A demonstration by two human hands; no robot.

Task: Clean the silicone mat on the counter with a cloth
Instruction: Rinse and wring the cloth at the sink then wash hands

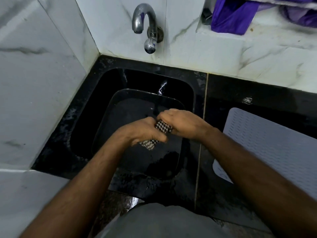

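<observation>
Both hands over the black sink, set into a black stone desk. Left hand curled tight round the lower end of a checked cloth; right hand gripping the upper end, fingers wrapped over it. The cloth is rolled into a short thick twist between the two fists, one checked patch showing between them, another poking out below the left hand (black-and-white weave, looks wet).

Beneath the hands, a dark rectangular tray sits tilted in the basin. Chrome tap on the marble wall above, spout curved down.

Silicone mat, pale grey with rows of small slots, lies flat on the desk just right of the sink, partly behind the right forearm. Purple fabric on the ledge at upper right.
</observation>
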